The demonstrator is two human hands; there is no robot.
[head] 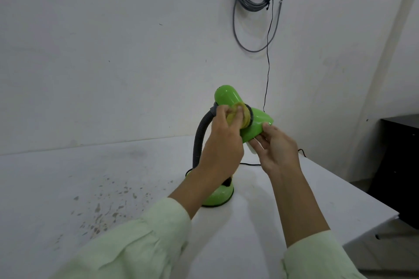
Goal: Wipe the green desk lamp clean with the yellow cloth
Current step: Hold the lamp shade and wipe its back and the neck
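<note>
stains (108,208) speckle the white table (68,176) at left. left hand (221,147), forearm raised, pinches the yellow cloth (80,113) against the neck of the green desk lamp (254,123), which stands on the table. right hand (277,149) grips the shade's rim from below, fingers curled round it.

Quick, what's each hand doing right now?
Left hand: grips the yellow cloth against the green desk lamp head.
Right hand: holds the lamp's shade by its rim.
</note>
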